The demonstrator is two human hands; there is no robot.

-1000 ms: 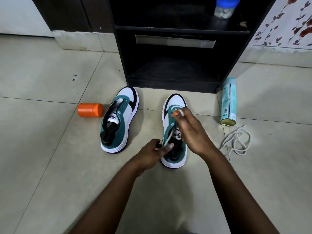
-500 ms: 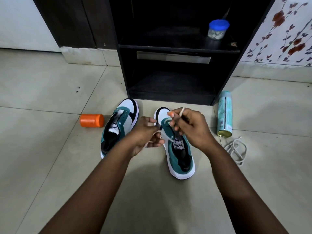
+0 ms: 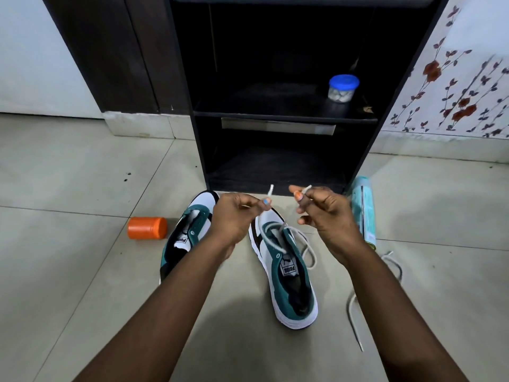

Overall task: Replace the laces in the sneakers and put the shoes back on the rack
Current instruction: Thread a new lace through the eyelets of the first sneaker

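Both hands are raised over the right shoe (image 3: 289, 274), each pinching one end of the white lace (image 3: 271, 237). Left hand (image 3: 234, 216): thumb and forefinger clamped on the lace tip, which sticks up past the fingers. Right hand (image 3: 323, 213): same grip on the other tip, remaining fingers curled in. The lace runs down from both hands through the front eyelets of the right shoe, with a slack loop hanging off its right side. Left shoe (image 3: 187, 238) sits unlaced just beside it, partly behind the left forearm. Both shoes are on the floor (image 3: 68, 188) in front of the rack (image 3: 275, 114), toes toward it. A second lace (image 3: 355, 307) lies loose on the floor to the right. Spray can (image 3: 365, 210) lies by the rack's right foot, orange jar (image 3: 147, 228) left of the shoes, blue-lidded jar (image 3: 343, 88) on the rack's shelf.
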